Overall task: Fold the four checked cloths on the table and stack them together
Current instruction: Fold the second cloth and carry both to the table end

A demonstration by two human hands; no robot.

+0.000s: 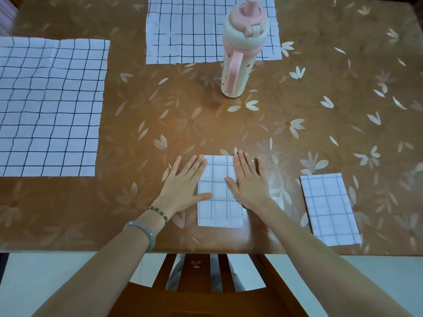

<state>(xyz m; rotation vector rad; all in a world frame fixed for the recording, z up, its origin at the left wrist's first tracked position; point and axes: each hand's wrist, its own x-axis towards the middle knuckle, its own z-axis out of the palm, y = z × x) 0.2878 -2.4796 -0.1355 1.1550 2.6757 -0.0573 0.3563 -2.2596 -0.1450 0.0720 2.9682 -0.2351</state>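
Surface: the tabletop [160, 110] carries a glossy brown covering printed with pale flowers and loose petals. Its near edge runs across the lower part of the view. Below that edge are the slatted back of a wooden chair [206, 298] and a pale floor [34, 282].

Task items, four checked cloths, white with dark grid lines:
- One folded cloth [219, 211] lies as a narrow upright rectangle near the front edge, at centre.
- A second folded cloth [329, 209] lies well to its right, tilted slightly, close to the front edge. Nothing touches it.
- One unfolded cloth [50, 106] lies flat at the left side, creased and running out of view.
- Another unfolded cloth [187, 30] lies flat at the far side, cut off by the top of the view.

Hands: the left grip [183, 186] is spread flat, fingers straight. Its palm is on the tabletop, and its thumb and fingertips lie over the left edge of the central folded cloth. The right grip [248, 179] is likewise spread flat and presses on the right part of the same cloth, thumb pointing inward. Neither pinches anything.

Other items: a pink and cream bottle [238, 65] with a handle stands upright on bare tabletop just in front of the far cloth. The left wrist bears a bead bracelet [159, 212] and a grey bangle [143, 234].
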